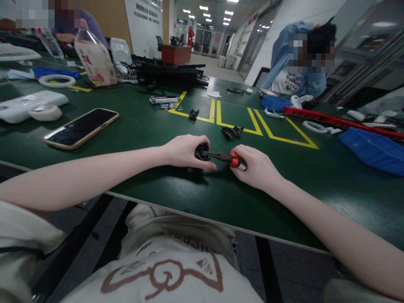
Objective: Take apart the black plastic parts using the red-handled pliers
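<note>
Close to the table's front edge, my left hand [189, 150] is wrapped round a small black plastic part [202, 152], its open side facing right. A pair of needle-nose pliers [235, 160] with red and black handles is gripped in my right hand [257, 166]. The plier tips reach into or against the black part; exactly what they pinch is too small to tell. Just beyond my hands lie more black plastic pieces [232, 132] and a smaller black piece [193, 114].
Yellow tape [238, 128] marks boxes on the green table [151, 130]. A phone [81, 128] and a bottle [94, 59] are at left. Blue trays [374, 149] and a long red strip [344, 122] lie at right. Another person [293, 63] sits across the table.
</note>
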Demonstrator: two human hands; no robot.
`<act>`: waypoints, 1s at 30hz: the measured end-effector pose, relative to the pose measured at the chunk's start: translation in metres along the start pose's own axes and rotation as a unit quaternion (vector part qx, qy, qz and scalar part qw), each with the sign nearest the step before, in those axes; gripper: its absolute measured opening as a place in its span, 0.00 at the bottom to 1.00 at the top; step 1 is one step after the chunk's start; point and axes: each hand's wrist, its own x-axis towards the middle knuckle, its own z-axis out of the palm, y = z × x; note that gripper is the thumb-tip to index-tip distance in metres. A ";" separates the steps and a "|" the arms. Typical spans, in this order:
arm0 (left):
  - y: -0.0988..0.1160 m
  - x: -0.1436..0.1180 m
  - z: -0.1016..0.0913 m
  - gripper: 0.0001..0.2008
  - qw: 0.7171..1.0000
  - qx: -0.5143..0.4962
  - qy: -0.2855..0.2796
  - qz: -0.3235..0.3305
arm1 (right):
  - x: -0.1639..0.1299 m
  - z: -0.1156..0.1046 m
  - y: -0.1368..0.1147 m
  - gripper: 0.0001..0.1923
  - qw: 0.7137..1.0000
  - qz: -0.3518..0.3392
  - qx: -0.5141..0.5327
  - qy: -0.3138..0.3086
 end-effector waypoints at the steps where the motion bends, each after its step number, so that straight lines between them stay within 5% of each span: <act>1: 0.000 0.000 0.000 0.33 1.000 -0.001 0.000 -0.001 | 0.000 0.000 0.000 0.04 1.000 -0.002 -0.004 0.001; 17: 0.002 0.000 -0.001 0.34 1.000 0.003 -0.009 -0.010 | 0.000 0.003 0.004 0.03 0.998 -0.036 -0.045 0.037; 30: 0.000 -0.001 0.000 0.36 1.000 0.026 0.015 0.006 | 0.000 0.002 0.002 0.04 1.000 -0.001 0.007 -0.005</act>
